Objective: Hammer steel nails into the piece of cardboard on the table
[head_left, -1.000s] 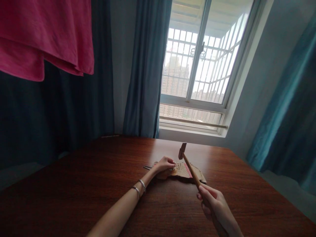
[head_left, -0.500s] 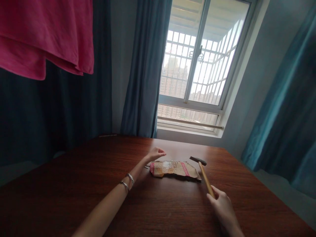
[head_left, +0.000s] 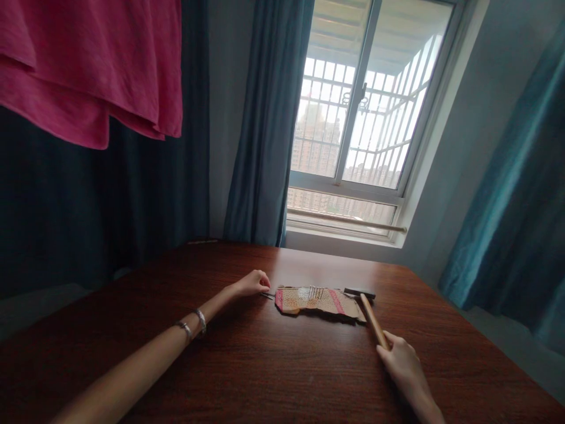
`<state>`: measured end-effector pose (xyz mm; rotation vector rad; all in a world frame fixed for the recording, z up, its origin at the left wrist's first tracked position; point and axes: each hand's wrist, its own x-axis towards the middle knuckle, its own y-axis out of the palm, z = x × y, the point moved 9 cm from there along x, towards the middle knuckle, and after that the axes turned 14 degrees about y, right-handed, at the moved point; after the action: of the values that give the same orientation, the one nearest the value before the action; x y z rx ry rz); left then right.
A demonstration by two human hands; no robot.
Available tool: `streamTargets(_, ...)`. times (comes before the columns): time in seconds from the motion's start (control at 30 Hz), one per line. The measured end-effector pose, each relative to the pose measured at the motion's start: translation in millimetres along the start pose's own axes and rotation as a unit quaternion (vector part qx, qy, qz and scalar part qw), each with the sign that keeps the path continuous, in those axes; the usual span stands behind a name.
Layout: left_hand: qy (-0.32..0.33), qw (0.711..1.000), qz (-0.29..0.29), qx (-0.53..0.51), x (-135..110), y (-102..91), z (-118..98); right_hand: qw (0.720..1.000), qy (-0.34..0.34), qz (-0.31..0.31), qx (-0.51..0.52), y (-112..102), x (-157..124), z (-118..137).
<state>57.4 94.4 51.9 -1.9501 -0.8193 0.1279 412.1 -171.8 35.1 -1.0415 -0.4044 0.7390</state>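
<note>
- Two bare forearms are seen, with no sleeves reaching as far as the parts in view.
- The left hand (head_left: 252, 284) is bare; no ring can be made out on it at this size.
- Two thin, silver-coloured bangles (head_left: 190, 324) are worn on the left wrist, one just behind the other, each a plain narrow band catching a little light.
- The right hand (head_left: 402, 366) is bare as well, and nothing is worn on the right wrist as far as it is shown.
- The nails are too small and dim to be judged.
- No gloves, watch or markings are visible on either arm.
</note>
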Motion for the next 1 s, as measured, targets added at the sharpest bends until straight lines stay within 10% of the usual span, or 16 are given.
streamTargets(1.0,0.112,0.987,0.035,0.109,-21,8.3,-22,0.986,-0.023,-0.071,-0.151,1,-11,5)
